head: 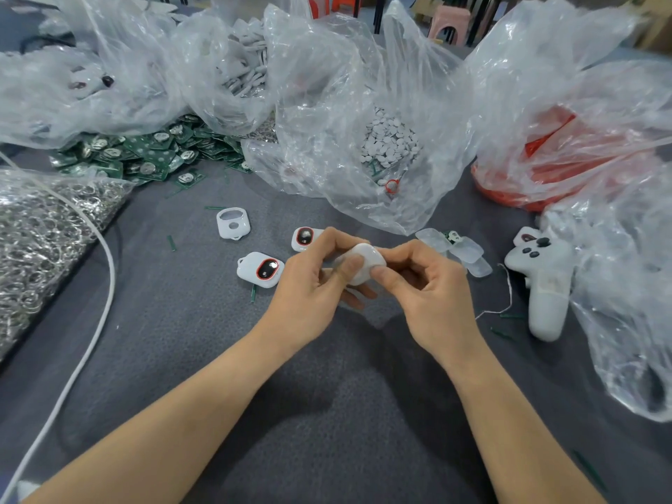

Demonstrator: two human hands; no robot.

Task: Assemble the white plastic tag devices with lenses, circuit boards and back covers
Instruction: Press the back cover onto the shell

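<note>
Both grasping: left hand [307, 285] and right hand [431, 291] pinch white tag device [365, 261] | step: probably the final snap-shut | next: even thumb squeeze around its edges

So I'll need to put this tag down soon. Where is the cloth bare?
The widest bare grey cloth lies between the forearms, nearer than the left hand and right hand gripping the held tag. A second patch lies between the white cable and the lensed tag. Crowded: beyond, by circuit boards and bags; right, by the controller.
</note>
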